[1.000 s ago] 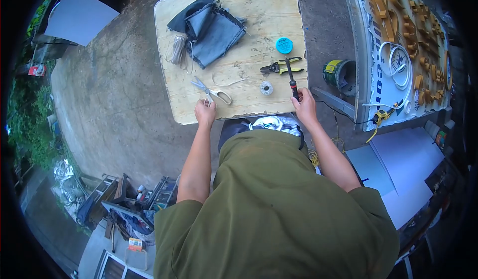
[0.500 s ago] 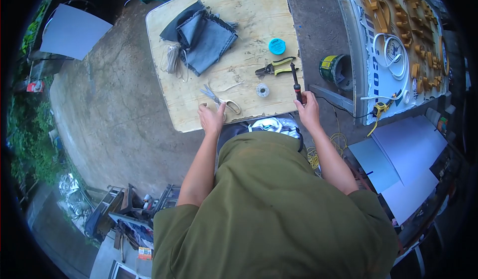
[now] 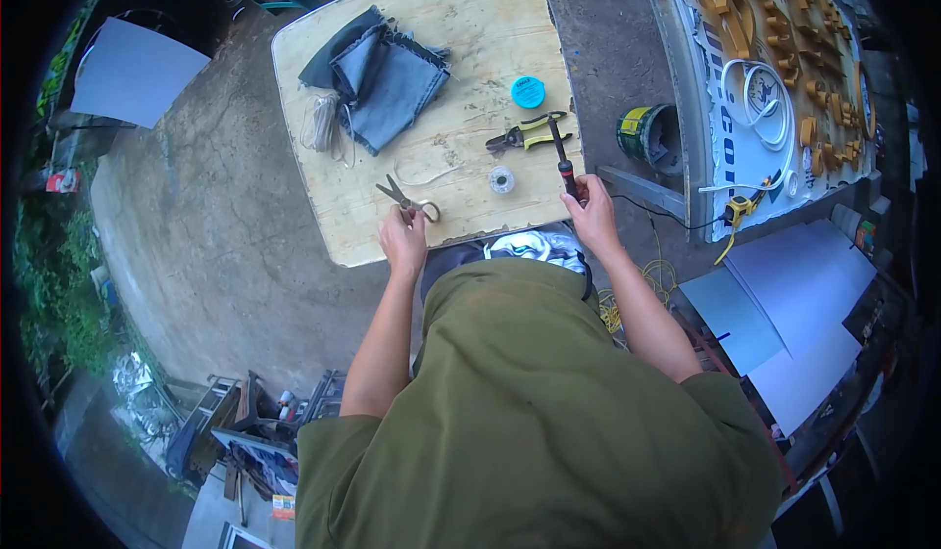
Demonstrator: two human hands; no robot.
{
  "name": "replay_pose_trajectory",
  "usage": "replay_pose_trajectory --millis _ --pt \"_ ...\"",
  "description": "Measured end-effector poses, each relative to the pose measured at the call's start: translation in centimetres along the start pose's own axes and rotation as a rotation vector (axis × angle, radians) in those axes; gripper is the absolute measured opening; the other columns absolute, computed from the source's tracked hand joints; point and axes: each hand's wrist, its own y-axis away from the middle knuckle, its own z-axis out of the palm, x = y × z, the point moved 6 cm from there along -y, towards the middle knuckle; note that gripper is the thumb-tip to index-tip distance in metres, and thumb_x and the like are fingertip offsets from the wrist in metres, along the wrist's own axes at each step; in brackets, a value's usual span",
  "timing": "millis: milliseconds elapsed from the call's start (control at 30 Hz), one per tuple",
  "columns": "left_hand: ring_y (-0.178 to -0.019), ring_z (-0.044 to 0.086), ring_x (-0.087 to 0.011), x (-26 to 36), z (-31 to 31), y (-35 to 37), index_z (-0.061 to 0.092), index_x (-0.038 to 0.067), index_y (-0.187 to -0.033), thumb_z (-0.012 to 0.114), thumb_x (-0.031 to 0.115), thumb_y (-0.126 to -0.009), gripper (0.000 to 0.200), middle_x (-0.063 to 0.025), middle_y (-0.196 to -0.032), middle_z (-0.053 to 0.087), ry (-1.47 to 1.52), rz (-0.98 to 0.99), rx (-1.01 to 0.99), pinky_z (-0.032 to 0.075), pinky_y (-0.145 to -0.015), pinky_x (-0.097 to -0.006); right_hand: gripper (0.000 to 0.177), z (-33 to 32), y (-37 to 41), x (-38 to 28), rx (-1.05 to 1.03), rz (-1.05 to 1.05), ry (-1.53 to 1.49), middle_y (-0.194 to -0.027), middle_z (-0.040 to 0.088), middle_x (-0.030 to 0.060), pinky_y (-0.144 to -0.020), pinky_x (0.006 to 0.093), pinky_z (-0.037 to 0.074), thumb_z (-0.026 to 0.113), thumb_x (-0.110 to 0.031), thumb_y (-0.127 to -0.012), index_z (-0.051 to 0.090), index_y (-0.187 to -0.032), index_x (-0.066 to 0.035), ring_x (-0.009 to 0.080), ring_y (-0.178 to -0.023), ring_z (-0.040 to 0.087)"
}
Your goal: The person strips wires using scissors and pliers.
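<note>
My left hand [image 3: 403,242] is closed on one handle of a pair of scissors [image 3: 397,194] near the table's front edge; the blades are parted and point up and left. My right hand [image 3: 592,214] grips a soldering iron [image 3: 566,172] with a black and red handle, its tip pointing away from me. Left of the iron stands a small spool of solder wire [image 3: 501,179]. Yellow-green handled pliers [image 3: 520,138] lie just beyond it, below a round blue tin [image 3: 527,91]. A thin pale strand [image 3: 426,175] lies close to the scissors.
On the wooden table [image 3: 470,29] lie folded grey-blue cloth [image 3: 402,93] and a bundle of white cord [image 3: 321,125]. To the right stand a bucket [image 3: 649,139] and a board [image 3: 730,147] with brown shaped pieces and a tape measure [image 3: 737,212]. A dark cable [image 3: 667,218] runs off rightward.
My left hand has taken hold of the scissors and turned them, the handles now at its fingers. The right hand still holds the iron. The whole view has shifted slightly.
</note>
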Motion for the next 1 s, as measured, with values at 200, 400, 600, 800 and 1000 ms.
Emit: replay_pose_trajectory --millis 200,400,600,800,1000 --pt "-0.09 0.069 -0.0392 5.6 -1.6 -5.5 0.07 0.005 -0.094 0.07 0.025 -0.096 0.02 -0.0151 -0.087 0.074 -0.017 0.409 -0.322 0.051 -0.078 -0.05 0.03 -0.2 0.3 1.0 0.004 0.022 0.001 -0.101 0.068 0.0132 -0.08 0.038 0.053 0.077 -0.013 -0.09 0.059 -0.111 0.0 0.0236 -0.087 0.067" --pt "-0.095 0.074 -0.0312 12.8 1.8 -13.8 0.076 0.009 -0.097 0.069 0.033 -0.097 0.024 -0.0091 -0.09 0.078 -0.336 0.52 -0.662 0.055 -0.08 -0.0467 0.029 -0.6 0.8 0.5 0.029 0.021 -0.002 -0.1 0.067 0.0161 -0.079 0.0411 0.054 0.076 -0.011 -0.091 0.059 -0.112 0.001 0.0284 -0.086 0.069" --pt "-0.099 0.074 -0.0323 17.2 4.4 -15.8 0.076 0.009 -0.101 0.076 0.031 -0.092 0.024 -0.0128 -0.1 0.078 -0.598 0.649 -0.592 0.056 -0.083 -0.0459 0.029 -0.6 1.5 -0.3 0.049 -0.003 0.011 -0.104 0.065 0.0196 -0.082 0.0434 0.053 0.074 -0.008 -0.091 0.059 -0.114 0.002 0.0356 -0.091 0.068" --pt "-0.104 0.065 -0.0331 16.6 2.9 -13.8 0.068 0.011 -0.115 0.081 0.029 -0.085 0.038 -0.0116 -0.105 0.071 -0.361 0.829 -0.054 0.05 -0.087 -0.0444 0.028 -1.5 2.4 -2.2 0.075 -0.031 0.048 -0.109 0.062 0.0206 -0.089 0.0442 0.052 0.071 -0.007 -0.093 0.059 -0.116 0.002 0.039 -0.1 0.065" --pt "-0.105 0.063 -0.0343 11.5 1.4 -7.9 0.065 0.008 -0.12 0.085 0.025 -0.081 0.047 -0.0133 -0.109 0.065 -0.12 0.602 0.043 0.05 -0.085 -0.0467 0.027 -1.1 1.5 -2.0 0.082 -0.006 0.03 -0.106 0.062 0.0191 -0.089 0.0439 0.051 0.07 -0.008 -0.093 0.06 -0.115 0.002 0.0373 -0.1 0.065"
